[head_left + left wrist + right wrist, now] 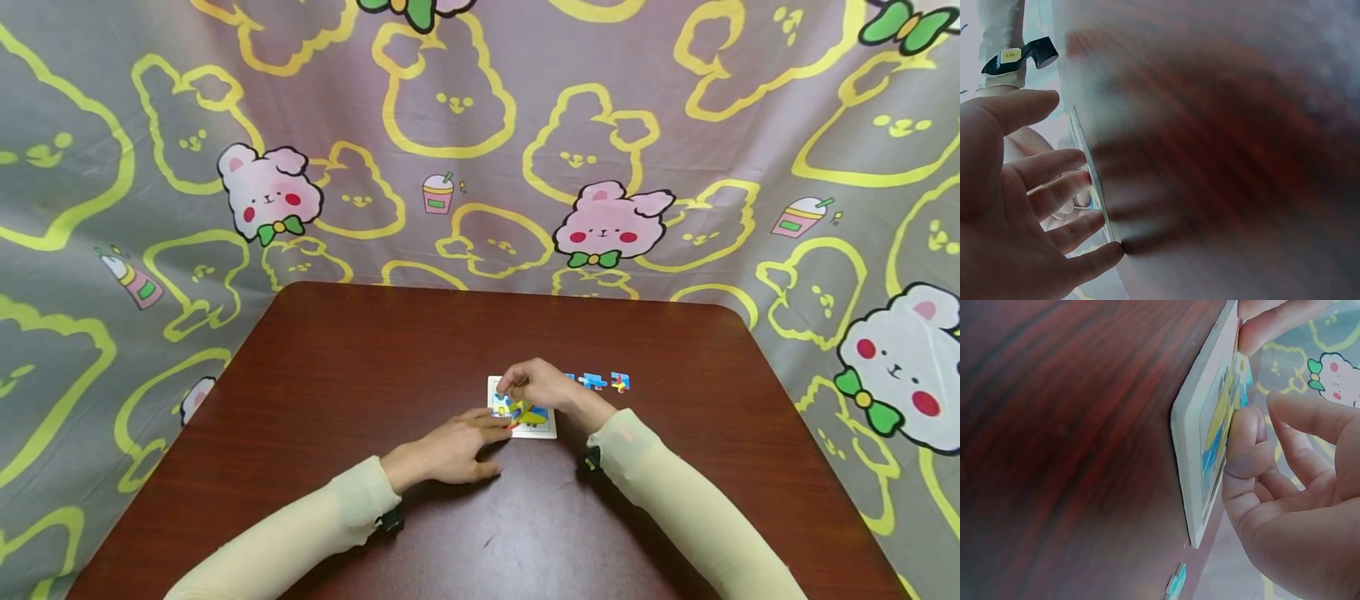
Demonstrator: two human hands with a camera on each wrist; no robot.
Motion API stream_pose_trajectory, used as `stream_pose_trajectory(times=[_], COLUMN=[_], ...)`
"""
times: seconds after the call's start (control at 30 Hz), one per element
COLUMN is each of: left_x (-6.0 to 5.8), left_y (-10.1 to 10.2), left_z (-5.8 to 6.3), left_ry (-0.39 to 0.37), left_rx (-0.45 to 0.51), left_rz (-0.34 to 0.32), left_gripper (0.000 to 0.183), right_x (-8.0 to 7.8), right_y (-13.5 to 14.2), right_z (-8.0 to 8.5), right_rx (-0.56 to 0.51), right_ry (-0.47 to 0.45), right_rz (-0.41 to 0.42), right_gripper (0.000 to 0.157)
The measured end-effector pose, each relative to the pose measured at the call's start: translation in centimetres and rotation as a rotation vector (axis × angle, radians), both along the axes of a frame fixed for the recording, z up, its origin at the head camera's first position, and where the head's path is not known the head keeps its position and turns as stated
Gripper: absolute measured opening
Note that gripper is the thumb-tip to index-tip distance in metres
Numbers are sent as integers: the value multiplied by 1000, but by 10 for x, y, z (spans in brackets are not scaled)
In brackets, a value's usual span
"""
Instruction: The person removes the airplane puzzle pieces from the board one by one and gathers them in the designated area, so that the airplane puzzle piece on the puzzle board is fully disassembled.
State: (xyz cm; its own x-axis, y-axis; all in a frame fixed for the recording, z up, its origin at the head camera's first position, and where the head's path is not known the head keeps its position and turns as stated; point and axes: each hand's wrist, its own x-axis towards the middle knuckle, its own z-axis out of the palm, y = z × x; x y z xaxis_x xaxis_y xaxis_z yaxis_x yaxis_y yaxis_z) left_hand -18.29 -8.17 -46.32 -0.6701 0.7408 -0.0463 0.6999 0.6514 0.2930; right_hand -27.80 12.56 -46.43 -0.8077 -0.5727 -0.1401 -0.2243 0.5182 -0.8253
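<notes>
A small white-framed jigsaw puzzle (551, 432) with a yellow and blue picture lies on the table. My left hand (453, 450) comes from the left, fingers spread and straight, fingertips at the frame's near left edge. In the left wrist view, the fingers of that left hand (1035, 200) touch the thin edge of the frame. Over the puzzle is my right hand (543, 387), some fingers bent down. In the right wrist view, the bent fingers of the right hand (1297, 481) lie close over the picture; whether they pinch a puzzle piece is hidden.
Several loose blue puzzle pieces (592, 382) lie in a row just right of the frame, partly behind the right wrist. The dark brown wooden table (360, 350) is bordered at the back and sides by a patterned curtain (480, 183).
</notes>
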Motion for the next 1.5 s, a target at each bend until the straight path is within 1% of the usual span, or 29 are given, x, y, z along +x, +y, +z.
stream_pose_trajectory(times=[0.37,0.5,0.7,0.97,1.07,1.2,1.5], left_x=[0,0,0,0,1,1,0], left_y=[0,0,0,0,0,0,0], left_z=[0,0,0,0,0,0,0], left_ry=[-6,5,21,16,10,16,2], left_rx=[6,9,9,4,4,6,3], left_rz=[7,4,-7,-4,-3,-9,-1], left_gripper=[58,57,57,57,57,57,57], right_x=[-1,-1,-2,-3,-2,-3,-4], right_y=[-1,-1,-2,-2,-2,-2,2], right_z=[0,1,0,-1,-1,-1,1], right_rx=[27,36,36,20,27,39,23], right_ry=[6,14,13,-8,0,31,43], right_rz=[4,3,-4,7,18,31,15], right_gripper=[22,22,21,20,20,20,21])
